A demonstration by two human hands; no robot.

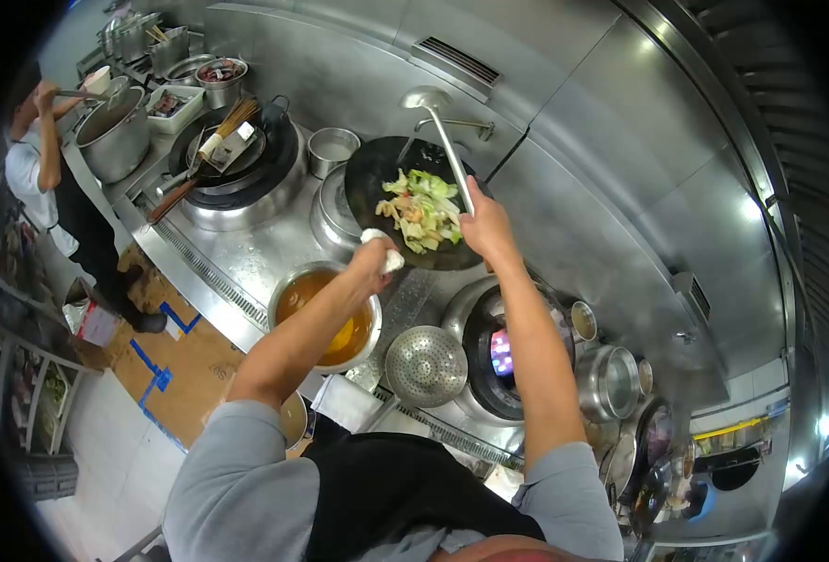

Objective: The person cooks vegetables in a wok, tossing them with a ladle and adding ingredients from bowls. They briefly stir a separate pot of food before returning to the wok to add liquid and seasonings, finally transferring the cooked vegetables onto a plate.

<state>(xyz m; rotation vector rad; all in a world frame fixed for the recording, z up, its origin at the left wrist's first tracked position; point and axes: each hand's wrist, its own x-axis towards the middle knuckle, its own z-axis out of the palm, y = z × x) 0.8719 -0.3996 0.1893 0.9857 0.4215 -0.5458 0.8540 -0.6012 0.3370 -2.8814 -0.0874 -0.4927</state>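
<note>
With a folded white cloth (385, 249) at its edge, my left hand (371, 262) is closed on the near rim of a dark wok (363, 178). The wok is raised over the range and tilted, and chopped cabbage-like greens (424, 211) lie in it. My right hand (486, 228) is wrapped round the handle of a steel ladle (451, 150). The ladle's bowl points up and away, above the wok's far side. Below my left forearm stands a metal pot of amber liquid (291, 298).
A perforated skimmer (426, 365) lies beside a lit burner (500, 354). To the left, another wok (232, 169) holds a bamboo brush (234, 124). A co-worker (47, 187) stands at a tall pot (113, 140). A faucet (470, 124) projects from the steel wall.
</note>
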